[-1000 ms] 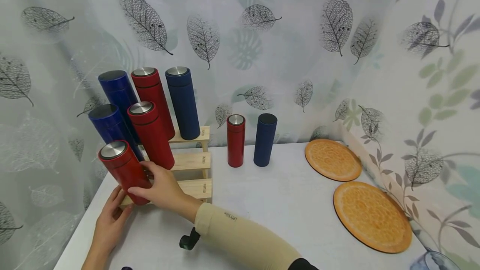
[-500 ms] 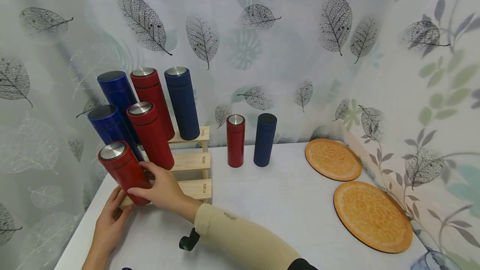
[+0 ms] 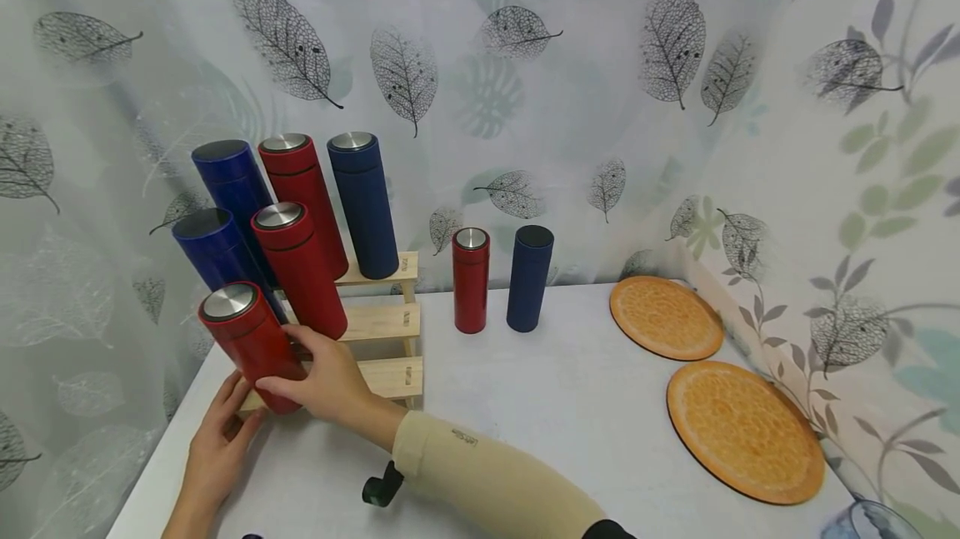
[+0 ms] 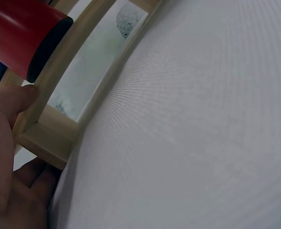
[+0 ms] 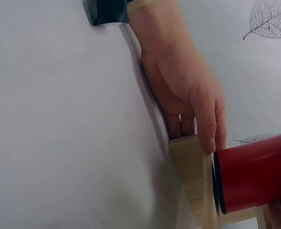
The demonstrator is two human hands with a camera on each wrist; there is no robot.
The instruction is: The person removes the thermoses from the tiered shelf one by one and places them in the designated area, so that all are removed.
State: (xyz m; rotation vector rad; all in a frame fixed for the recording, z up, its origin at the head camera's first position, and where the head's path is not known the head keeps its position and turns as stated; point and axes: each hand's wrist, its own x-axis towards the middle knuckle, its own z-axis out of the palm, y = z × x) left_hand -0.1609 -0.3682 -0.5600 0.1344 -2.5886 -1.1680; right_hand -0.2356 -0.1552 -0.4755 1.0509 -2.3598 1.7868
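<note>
My right hand grips a red thermos low on its body, its thumb across the front. The thermos, with a shiny steel lid, is at the left end of the lowest step of a three-tier wooden stand. My left hand holds that end of the stand, thumb on the front edge close by the thermos base and fingers round the leg. In the right wrist view the left hand pinches the step's edge beside the red thermos; the right fingers show only at the corner.
Red and blue thermoses stand on the upper steps, close behind the held one. To the right on the white table are a smaller red thermos and a navy one. Two round orange mats lie farther right.
The held red thermos has shifted very slightly to the right and toward the front of the step. Both hands keep their grip.
</note>
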